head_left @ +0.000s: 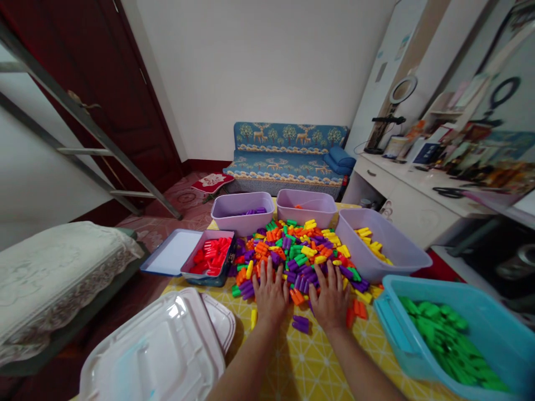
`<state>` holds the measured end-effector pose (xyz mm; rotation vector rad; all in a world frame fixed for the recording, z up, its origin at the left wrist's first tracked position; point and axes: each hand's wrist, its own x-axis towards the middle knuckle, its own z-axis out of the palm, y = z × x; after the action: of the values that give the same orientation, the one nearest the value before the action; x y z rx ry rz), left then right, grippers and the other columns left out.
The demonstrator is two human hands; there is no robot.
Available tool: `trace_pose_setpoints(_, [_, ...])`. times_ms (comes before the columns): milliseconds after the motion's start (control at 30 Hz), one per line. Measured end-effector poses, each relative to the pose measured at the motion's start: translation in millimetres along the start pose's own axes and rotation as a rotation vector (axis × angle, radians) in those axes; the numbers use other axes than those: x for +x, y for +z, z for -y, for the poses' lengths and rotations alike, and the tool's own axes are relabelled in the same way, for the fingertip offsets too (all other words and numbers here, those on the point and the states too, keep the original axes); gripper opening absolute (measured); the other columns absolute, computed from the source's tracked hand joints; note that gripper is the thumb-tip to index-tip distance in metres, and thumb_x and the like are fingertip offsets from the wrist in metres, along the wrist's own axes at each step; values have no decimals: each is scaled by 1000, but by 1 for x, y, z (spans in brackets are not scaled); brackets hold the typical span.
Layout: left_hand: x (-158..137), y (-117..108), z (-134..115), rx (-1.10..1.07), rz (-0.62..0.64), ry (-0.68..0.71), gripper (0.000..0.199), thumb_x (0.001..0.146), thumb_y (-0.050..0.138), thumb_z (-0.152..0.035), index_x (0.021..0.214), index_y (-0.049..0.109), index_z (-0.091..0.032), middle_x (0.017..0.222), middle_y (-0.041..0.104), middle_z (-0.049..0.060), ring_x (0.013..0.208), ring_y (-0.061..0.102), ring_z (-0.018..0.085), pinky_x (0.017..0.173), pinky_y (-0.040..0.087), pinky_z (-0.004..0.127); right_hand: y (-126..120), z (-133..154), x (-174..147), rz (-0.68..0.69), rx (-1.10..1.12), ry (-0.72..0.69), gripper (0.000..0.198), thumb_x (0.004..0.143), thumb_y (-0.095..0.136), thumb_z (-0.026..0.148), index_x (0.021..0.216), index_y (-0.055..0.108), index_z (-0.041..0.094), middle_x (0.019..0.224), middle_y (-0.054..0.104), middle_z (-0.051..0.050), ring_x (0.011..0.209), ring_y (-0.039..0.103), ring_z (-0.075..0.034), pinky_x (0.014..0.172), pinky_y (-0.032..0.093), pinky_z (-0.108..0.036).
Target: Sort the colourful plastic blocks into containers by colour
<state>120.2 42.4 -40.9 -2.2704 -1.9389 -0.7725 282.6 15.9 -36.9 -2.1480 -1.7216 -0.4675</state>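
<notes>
A heap of small plastic pieces [297, 260] in purple, orange, green, yellow and red covers the middle of the table. My left hand [271, 296] rests palm down on its near edge, fingers spread. Beside it, my right hand [330, 301] lies the same way, fingers apart over purple pieces. Neither hand grips anything. One loose purple piece [300, 324] sits on the cloth between my wrists. Red pieces [213, 255] fill a tin at the left, and green pieces [451, 345] lie in a blue tub [395, 328] at the right.
Three lilac bins stand behind the heap: a left bin [238, 224] with purple pieces, a middle bin [307, 216] with a little orange, and a right bin [401, 259] with yellow. White lids [154, 351] lie at front left on the yellow tablecloth [309, 367]. A sofa [288, 161] is beyond.
</notes>
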Motion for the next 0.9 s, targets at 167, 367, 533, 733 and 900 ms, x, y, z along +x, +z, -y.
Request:
trace_pose_setpoints(167, [0, 0, 0, -3, 12, 0, 51, 95, 43, -35, 146, 43, -33, 162, 24, 5, 148, 23, 31, 113, 28, 58, 3, -1, 0, -24, 10, -2, 52, 93, 47, 36, 144, 46, 27, 161, 26, -9, 146, 22, -31, 112, 24, -55])
trace_pose_setpoints(367, [0, -1, 1, -11, 16, 3, 51, 95, 44, -35, 145, 45, -32, 162, 26, 6, 148, 24, 31, 114, 27, 59, 3, 0, 0, -37, 22, 0, 51, 93, 47, 34, 144, 47, 26, 160, 28, -10, 146, 23, -31, 112, 24, -56])
trace_pose_setpoints(533, [0, -3, 1, -22, 15, -1, 51, 95, 44, -38, 146, 43, -33, 162, 26, 5, 148, 24, 31, 115, 26, 58, 2, 0, -1, -35, 27, -8, 52, 93, 45, 36, 144, 46, 25, 159, 29, -10, 145, 23, -32, 111, 26, -56])
trace_pose_setpoints(733, [0, -5, 0, -42, 10, -11, 49, 96, 43, -39, 144, 46, -32, 162, 26, 5, 148, 25, 30, 116, 25, 57, -1, 1, 0, -38, 17, -19, 50, 95, 42, 35, 143, 47, 24, 159, 29, -10, 145, 24, -31, 110, 28, -55])
trace_pose_setpoints(900, [0, -4, 0, -46, 8, -12, 49, 96, 44, -42, 144, 47, -32, 162, 25, 5, 148, 24, 31, 116, 23, 58, -1, 2, 0, -69, 45, -21, 48, 95, 42, 35, 141, 50, 22, 157, 32, -12, 144, 26, -32, 109, 27, -57])
